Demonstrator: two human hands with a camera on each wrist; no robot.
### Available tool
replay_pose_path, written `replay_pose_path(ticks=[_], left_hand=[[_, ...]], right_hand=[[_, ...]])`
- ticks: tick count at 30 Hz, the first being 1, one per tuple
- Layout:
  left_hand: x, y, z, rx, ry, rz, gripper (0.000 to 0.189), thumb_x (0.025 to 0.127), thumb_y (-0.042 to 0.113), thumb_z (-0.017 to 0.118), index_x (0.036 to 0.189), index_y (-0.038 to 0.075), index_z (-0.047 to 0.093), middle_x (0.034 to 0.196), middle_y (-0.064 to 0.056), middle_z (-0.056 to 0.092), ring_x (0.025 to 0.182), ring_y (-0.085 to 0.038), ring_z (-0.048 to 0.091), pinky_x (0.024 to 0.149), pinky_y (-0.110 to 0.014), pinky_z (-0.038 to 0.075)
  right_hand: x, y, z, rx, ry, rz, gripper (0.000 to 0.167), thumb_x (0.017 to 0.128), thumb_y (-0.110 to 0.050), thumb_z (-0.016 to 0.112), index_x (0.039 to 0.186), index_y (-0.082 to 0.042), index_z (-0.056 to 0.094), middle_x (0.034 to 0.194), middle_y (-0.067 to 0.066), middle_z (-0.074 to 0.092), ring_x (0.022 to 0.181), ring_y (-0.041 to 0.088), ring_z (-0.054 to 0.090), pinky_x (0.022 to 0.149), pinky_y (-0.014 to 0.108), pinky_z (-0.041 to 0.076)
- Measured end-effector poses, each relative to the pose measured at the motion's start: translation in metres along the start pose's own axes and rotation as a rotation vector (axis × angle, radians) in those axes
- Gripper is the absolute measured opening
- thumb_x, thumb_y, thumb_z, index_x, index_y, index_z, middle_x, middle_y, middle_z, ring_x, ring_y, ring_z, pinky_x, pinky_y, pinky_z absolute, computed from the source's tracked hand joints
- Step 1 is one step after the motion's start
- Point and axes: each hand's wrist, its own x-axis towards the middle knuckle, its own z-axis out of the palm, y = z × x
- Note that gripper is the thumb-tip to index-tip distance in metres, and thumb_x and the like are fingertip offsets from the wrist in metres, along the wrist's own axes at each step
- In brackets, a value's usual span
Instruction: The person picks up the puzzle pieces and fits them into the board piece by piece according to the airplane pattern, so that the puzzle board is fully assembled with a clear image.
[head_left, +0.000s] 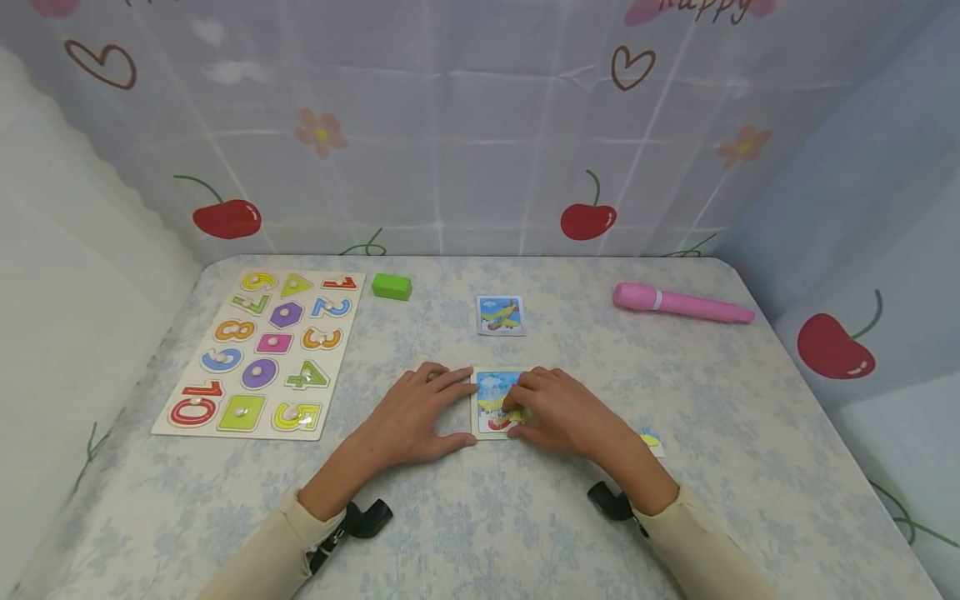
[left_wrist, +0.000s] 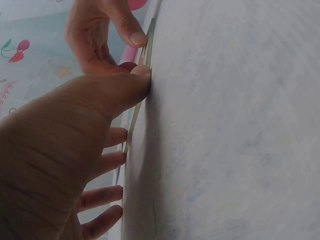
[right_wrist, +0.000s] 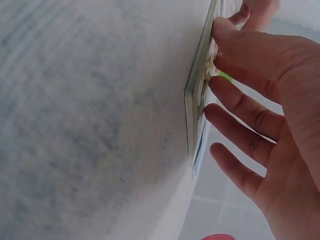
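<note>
A small airplane jigsaw puzzle in a pale frame (head_left: 487, 402) lies on the table between the hands. My left hand (head_left: 420, 412) is at its left side, with thumb and fingertips touching the frame's edge and the other fingers spread. My right hand (head_left: 558, 408) covers the right part of the puzzle, its fingertips touching the picture surface and its thumb near the lower edge. In the right wrist view, the fingers (right_wrist: 240, 95) stretch loosely over the puzzle's edge (right_wrist: 197, 85). A loose puzzle piece (head_left: 651, 442) lies beside the right forearm, partly hidden by it.
Behind the puzzle lies an airplane picture card (head_left: 501, 316). On the left is a number and shape peg board (head_left: 333, 400), with a green block (head_left: 392, 287) close to its upper corner. A pink pen-like stick (head_left: 682, 305) lies at the back right. Printed curtains hang around the table.
</note>
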Motion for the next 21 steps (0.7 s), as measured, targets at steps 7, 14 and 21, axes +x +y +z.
replay_pose_path(ticks=[7, 14, 21], left_hand=[[-0.0001, 0.0007, 0.0006, 0.009, 0.011, 0.009, 0.072, 0.094, 0.061, 0.077, 0.152, 0.02, 0.064, 0.163, -0.002, 0.053, 0.136, -0.026, 0.053, 0.102, -0.051, 0.05], [0.0, 0.0006, 0.0008, 0.015, 0.016, 0.013, 0.072, 0.094, 0.061, 0.077, 0.152, 0.02, 0.064, 0.163, -0.002, 0.054, 0.136, -0.026, 0.053, 0.102, -0.05, 0.05], [-0.0002, 0.0002, 0.0007, 0.019, 0.014, 0.01, 0.073, 0.093, 0.062, 0.077, 0.152, 0.021, 0.064, 0.163, -0.002, 0.053, 0.136, -0.025, 0.053, 0.102, -0.051, 0.05]], right_hand=[[0.0007, 0.0026, 0.0036, -0.01, 0.023, -0.038, 0.023, 0.092, -0.03, 0.089, 0.111, -0.022, 0.08, 0.109, -0.006, 0.071, 0.106, 0.018, 0.066, 0.095, 0.043, 0.053], [0.0015, 0.0029, 0.0035, 0.003, 0.022, -0.041, 0.02, 0.092, -0.03, 0.089, 0.109, -0.024, 0.081, 0.109, -0.007, 0.072, 0.105, 0.016, 0.065, 0.094, 0.042, 0.053], [0.0025, 0.0027, 0.0029, 0.019, 0.015, -0.04, 0.018, 0.091, -0.027, 0.089, 0.107, -0.023, 0.082, 0.108, -0.007, 0.073, 0.103, 0.016, 0.064, 0.091, 0.043, 0.054]])
